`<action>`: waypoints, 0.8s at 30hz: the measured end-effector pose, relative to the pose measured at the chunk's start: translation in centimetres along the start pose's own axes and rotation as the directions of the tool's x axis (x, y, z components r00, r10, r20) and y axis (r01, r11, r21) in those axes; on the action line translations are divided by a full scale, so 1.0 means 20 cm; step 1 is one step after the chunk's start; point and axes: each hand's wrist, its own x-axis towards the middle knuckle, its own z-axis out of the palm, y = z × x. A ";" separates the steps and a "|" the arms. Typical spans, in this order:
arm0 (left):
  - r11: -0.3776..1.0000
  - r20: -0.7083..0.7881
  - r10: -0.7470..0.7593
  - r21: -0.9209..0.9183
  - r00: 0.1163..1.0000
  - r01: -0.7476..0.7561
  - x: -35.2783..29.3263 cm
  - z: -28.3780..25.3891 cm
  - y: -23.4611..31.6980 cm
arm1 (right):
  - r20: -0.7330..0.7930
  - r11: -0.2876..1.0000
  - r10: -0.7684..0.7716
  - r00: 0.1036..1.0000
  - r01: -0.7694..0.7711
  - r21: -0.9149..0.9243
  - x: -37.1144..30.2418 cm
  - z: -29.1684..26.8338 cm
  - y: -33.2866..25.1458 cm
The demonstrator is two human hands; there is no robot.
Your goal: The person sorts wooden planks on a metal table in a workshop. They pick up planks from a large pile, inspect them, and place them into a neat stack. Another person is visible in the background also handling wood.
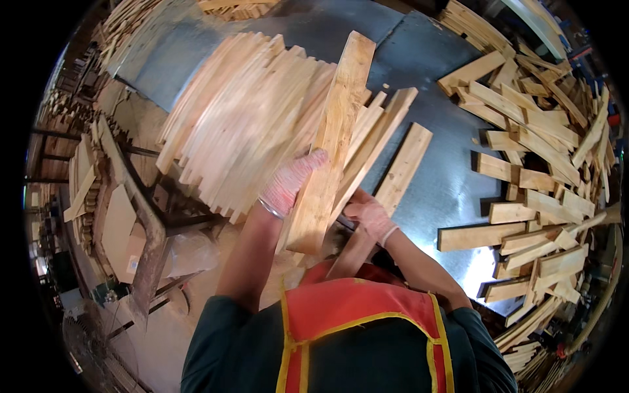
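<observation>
My left hand [295, 181], in a pale pinkish work glove, grips the left edge of a wide wooden board [337, 141], which is tilted lengthwise away from me. My right hand [371, 217], gloved too, is closed around a narrower wooden board [405, 167] to the right, whose near end reaches toward my apron. Between the two, another wooden plank [386, 137] slants past my right fingers, partly hidden by the wide board. Left of my hands, a row of pale wooden strips [242, 118] lies side by side on the metal table [426, 85].
On the right, a loose heap of short boards [537, 164] covers the table's side. More stacked planks [472, 29] lie at the far right. A rusty metal frame [147, 216] stands at the lower left, beside a fan [98, 347]. My red apron [360, 304] borders the near side.
</observation>
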 end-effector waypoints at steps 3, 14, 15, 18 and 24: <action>0.982 -0.110 0.168 0.111 0.980 -0.155 -0.01 -0.12 0.03 | -0.001 0.999 -0.005 1.000 0.005 -0.041 -0.02 0.02 -0.05; -0.388 0.058 0.675 0.876 0.736 0.286 -0.01 -0.14 -0.01 | 0.252 0.975 -0.221 0.942 0.215 0.051 -0.09 -0.07 0.01; -0.397 0.071 0.592 0.892 0.803 0.214 0.03 -0.01 -0.12 | 0.200 0.970 -0.243 0.949 0.238 0.048 -0.08 -0.15 0.10; -0.551 0.141 0.385 0.828 0.912 0.105 0.03 0.15 -0.53 | -0.016 0.958 -0.272 0.962 0.270 -0.099 -0.28 -0.31 0.10; -0.710 0.025 0.413 0.635 0.911 0.305 -0.01 0.09 -0.68 | -0.683 0.834 -0.552 0.479 0.297 -0.465 -1.03 -1.17 0.11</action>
